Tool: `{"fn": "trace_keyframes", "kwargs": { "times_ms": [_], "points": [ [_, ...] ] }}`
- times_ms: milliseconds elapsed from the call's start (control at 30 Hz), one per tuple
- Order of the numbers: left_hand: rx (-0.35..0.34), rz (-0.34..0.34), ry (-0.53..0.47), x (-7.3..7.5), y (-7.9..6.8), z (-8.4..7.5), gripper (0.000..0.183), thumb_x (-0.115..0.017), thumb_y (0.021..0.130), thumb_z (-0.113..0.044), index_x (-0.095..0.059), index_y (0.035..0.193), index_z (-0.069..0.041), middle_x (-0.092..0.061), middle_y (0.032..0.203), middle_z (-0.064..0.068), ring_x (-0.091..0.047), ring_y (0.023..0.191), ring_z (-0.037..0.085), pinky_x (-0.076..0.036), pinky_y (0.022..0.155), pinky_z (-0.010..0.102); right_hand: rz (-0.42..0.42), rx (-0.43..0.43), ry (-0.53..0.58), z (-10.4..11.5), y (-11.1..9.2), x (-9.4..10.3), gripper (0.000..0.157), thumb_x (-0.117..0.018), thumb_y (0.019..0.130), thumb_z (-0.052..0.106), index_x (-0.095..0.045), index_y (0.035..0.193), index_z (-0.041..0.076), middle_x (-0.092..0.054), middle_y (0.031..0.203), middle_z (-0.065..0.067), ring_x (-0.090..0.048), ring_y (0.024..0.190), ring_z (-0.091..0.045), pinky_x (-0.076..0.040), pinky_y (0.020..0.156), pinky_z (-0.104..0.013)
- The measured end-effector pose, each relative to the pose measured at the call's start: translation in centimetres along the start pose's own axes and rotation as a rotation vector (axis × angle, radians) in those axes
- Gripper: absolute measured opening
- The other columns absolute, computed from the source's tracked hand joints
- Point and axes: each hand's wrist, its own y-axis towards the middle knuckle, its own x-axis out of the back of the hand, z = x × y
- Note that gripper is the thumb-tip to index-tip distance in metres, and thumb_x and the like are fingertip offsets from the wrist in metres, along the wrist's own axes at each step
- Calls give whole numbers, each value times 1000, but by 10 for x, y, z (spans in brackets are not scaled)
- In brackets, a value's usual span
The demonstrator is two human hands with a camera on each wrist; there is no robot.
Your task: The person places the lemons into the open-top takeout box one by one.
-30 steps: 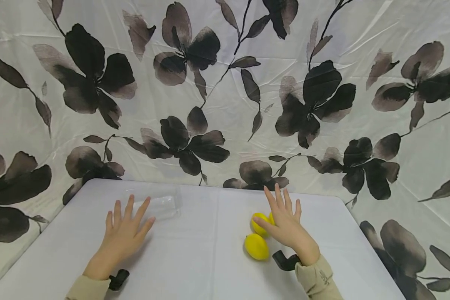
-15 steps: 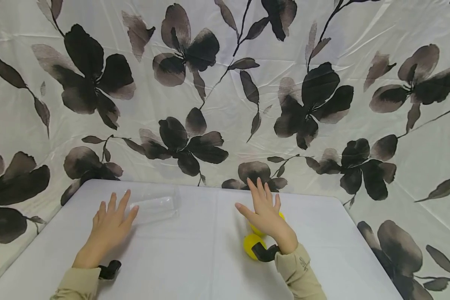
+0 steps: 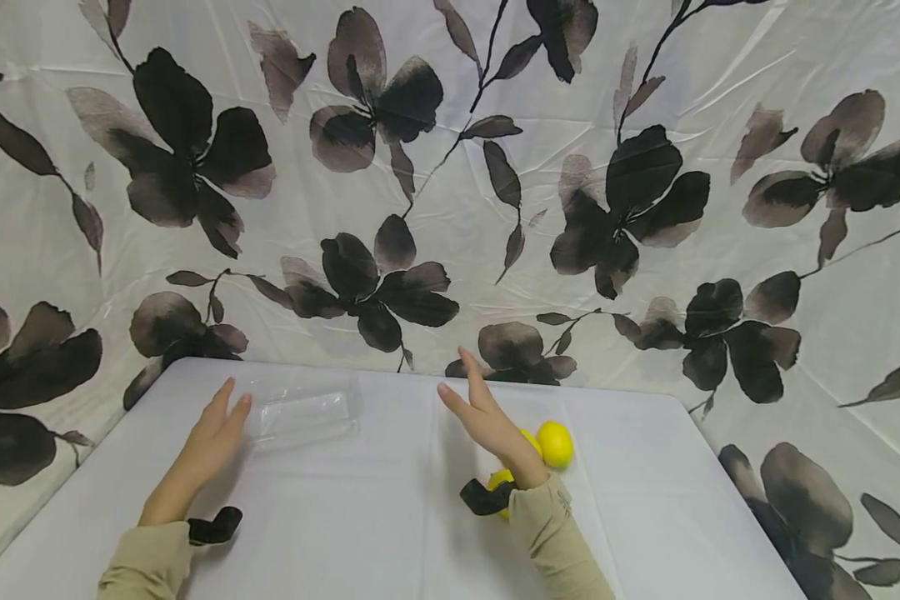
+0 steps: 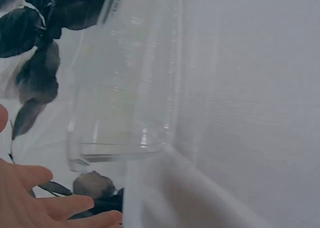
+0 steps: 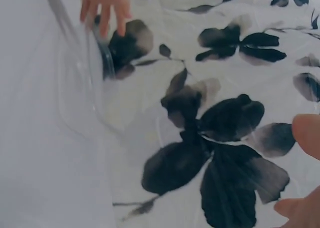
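Observation:
My left hand (image 3: 208, 446) is held over the left of the table, fingers straight and nothing in them. Just right of its fingertips lies a clear plastic box (image 3: 306, 415), see-through and ribbed; the left wrist view shows the same box (image 4: 125, 95) beyond the spread fingers (image 4: 65, 208). My right hand (image 3: 498, 429) hovers edge-on over the right half, fingers extended, also holding nothing. Behind its wrist sit yellow lemons: one lemon (image 3: 555, 444) in full view, another lemon (image 3: 531, 439) partly covered by the hand, and a nearer lemon (image 3: 499, 479) mostly hidden by the wrist camera.
Both hands are over a white-covered table (image 3: 360, 533) with fold lines and rounded far corners. A pale curtain (image 3: 480, 192) with dark flowers hangs right behind its far edge. Each wrist carries a black camera (image 3: 216, 527) beside a beige sleeve.
Both hands have moved left, the right one farther, and turned from palm-down to edge-on. The far right lemon has come into view while the nearest became mostly covered. The box stays put.

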Motion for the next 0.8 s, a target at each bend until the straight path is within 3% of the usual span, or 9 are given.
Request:
{"fn": "trace_keyframes", "kwargs": {
  "times_ms": [200,333,467,567,700,800],
  "points": [
    [36,-39,-95,-8,-1,13,76,-24,107,-45,9,154,5,1,156,39,-10,138,62,-13,110,72,-26,-34,191,0,14,-26,79,-48,104,40,3,160,19,7,166,-7,3,152,-31,-10,118,-61],
    [81,-46,-193,-14,-4,17,78,-23,106,-50,14,156,-3,3,160,32,-6,144,54,-8,114,68,-42,-43,357,-5,24,-43,77,-49,104,37,1,160,15,4,166,-13,1,152,-34,-10,119,-60],
    [102,-80,-326,-18,-5,24,78,-22,105,-53,13,157,-7,1,162,27,-2,148,44,-4,119,58,-26,-77,531,-16,35,-65,74,-45,105,39,-1,159,14,2,165,-16,1,151,-37,0,118,-61],
    [107,-92,-437,-20,-4,32,76,-23,105,-53,13,158,-11,0,164,22,-4,149,38,-6,122,43,-5,-106,588,-26,43,-84,73,-42,105,41,-1,159,12,2,165,-16,1,151,-37,4,117,-62],
    [53,-71,-689,-25,-3,40,74,-26,107,-48,14,158,-12,6,164,19,-2,151,32,-7,121,25,-13,-70,648,-38,58,-107,70,-38,106,28,0,156,-1,4,161,-28,1,149,-43,3,117,-62],
    [-1,-39,-796,-28,-2,43,73,-28,108,-44,15,157,-10,10,164,20,2,151,29,-5,121,23,-10,-66,720,-47,63,-118,68,-35,106,25,2,156,-1,4,162,-27,2,150,-41,3,120,-56]
  ]
}}
